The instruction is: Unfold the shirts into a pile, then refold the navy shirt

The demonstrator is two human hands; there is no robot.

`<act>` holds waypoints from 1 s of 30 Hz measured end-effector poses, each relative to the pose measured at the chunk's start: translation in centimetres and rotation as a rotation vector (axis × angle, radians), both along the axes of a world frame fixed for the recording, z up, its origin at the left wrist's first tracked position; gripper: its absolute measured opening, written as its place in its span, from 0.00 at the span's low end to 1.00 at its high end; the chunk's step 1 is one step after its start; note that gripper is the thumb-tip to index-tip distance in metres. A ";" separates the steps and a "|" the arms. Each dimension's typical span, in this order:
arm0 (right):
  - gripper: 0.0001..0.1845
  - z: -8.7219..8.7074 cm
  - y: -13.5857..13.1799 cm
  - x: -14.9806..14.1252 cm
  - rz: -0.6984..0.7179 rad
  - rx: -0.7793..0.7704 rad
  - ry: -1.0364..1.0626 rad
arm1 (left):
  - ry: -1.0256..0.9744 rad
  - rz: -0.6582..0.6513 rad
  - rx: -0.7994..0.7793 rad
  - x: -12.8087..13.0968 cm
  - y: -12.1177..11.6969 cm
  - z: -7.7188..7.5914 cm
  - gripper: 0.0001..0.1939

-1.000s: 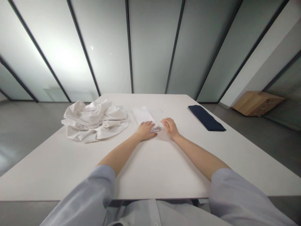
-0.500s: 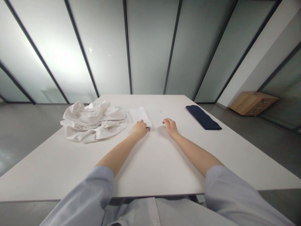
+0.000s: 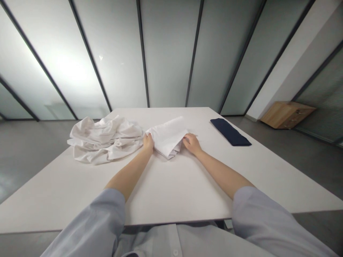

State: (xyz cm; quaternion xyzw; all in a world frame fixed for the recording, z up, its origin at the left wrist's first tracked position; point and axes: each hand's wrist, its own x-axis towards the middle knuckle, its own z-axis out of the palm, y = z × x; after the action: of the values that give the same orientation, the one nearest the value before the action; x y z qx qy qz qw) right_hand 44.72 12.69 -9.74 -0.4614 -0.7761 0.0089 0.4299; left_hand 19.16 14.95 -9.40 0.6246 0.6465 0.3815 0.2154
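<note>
At the middle of the white table, the left hand is closed on the left corner of the folded white cloth, while the right hand curls at its right edge, whether pinching or merely touching I cannot tell. Keeping both edges level and the loose layers at the near corner together should suit this handling. Beyond, the wooden cabinet looks closed, its contents hidden.

Matt white cloth and smooth tabletop
</note>
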 end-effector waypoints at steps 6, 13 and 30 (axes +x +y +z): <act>0.10 0.0 -0.4 -1.0 -0.044 0.052 -0.071 | 0.248 0.115 0.242 -1.5 -1.5 1.5 0.26; 0.05 -0.8 0.5 -0.3 -0.122 -0.119 -0.122 | 0.574 -0.650 0.019 1.3 -3.4 1.3 0.37; 0.11 -0.2 0.5 0.9 -0.184 0.009 0.292 | -0.129 -0.394 -0.116 2.3 -2.4 1.6 0.21</act>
State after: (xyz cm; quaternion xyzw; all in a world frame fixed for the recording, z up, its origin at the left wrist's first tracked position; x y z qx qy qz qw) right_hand 45.58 13.20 -9.91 -0.5224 -0.6599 0.0330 0.5390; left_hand 21.44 12.59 -7.77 0.6996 0.5177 0.3334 0.3625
